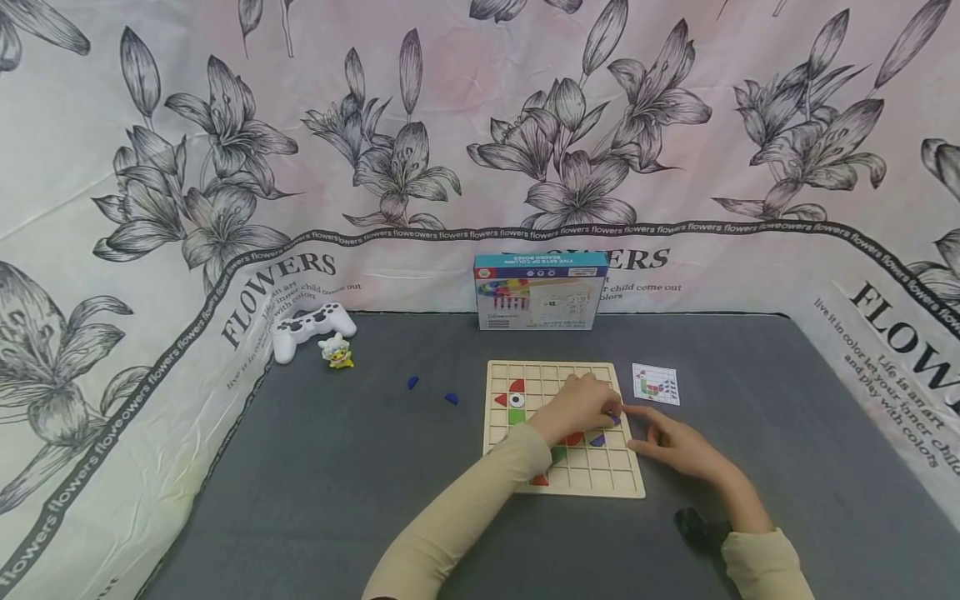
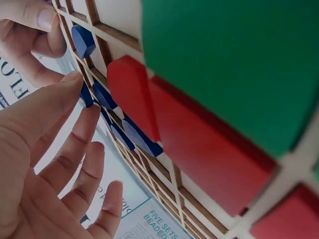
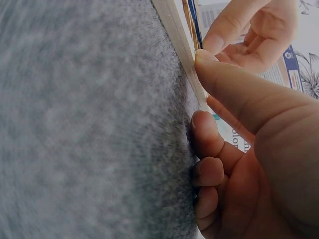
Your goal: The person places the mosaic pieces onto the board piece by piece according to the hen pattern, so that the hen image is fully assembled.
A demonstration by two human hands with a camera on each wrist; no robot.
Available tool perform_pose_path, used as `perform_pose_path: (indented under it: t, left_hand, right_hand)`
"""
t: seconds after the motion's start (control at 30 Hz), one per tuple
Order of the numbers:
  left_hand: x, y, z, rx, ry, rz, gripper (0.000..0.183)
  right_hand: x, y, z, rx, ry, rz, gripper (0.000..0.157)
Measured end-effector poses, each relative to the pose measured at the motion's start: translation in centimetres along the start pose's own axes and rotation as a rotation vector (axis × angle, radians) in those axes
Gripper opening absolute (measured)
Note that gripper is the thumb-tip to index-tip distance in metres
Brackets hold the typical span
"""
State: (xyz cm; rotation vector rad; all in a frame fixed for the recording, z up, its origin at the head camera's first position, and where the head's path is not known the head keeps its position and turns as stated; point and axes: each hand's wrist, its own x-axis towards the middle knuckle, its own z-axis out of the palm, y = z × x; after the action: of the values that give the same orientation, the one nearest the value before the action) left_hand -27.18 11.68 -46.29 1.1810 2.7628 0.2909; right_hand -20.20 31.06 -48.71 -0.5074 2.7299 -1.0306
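My left hand (image 1: 577,408) reaches over the wooden grid board (image 1: 622,482), near its right side. Its thumb and a finger pinch a small blue piece (image 2: 86,95) at the grid. At the board's right edge, my right hand (image 1: 678,442) touches the rim with its thumb and outstretched index finger; the other fingertips (image 3: 208,172) rest curled near the tabletop. On the grid lie a red half-round (image 1: 517,386), a red triangle (image 1: 501,400), a round eye piece (image 1: 517,400), a green square (image 1: 517,416) and several blue pieces (image 2: 83,41). My left arm hides part of the board.
Two loose blue pieces (image 1: 413,382) lie left of the board. A printed pattern card (image 1: 656,384) is at its upper right, and a cardboard box (image 1: 536,292) stands behind. Far left are a game controller (image 1: 311,329) and a small figurine (image 1: 337,351). A patterned cloth hangs behind.
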Motion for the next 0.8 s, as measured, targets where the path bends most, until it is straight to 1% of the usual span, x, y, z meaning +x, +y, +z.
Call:
perform_pose_path:
  t: [0.17,0.37,0.67,0.8]
  left_hand:
    - [0.2,0.39,-0.12,0.018,-0.034,-0.003,0.014]
    - [0.12,0.4,-0.07,0.065,-0.058,-0.003,0.014]
    - [-0.4,0.15,-0.17,0.051,-0.06,0.014,0.018]
    - [-0.77,-0.12,-0.19,0.049,-0.053,0.007,0.019]
  right_hand:
    - [0.01,0.05,0.0,0.002,0.004,0.0,0.054]
    - [0.06,0.13,-0.01,-0.003,0.005,0.004,0.055]
    - [0.13,0.14,-0.12,-0.015,-0.004,0.018,0.056]
    - [0.21,0.21,-0.03,-0.025,-0.004,0.015,0.056]
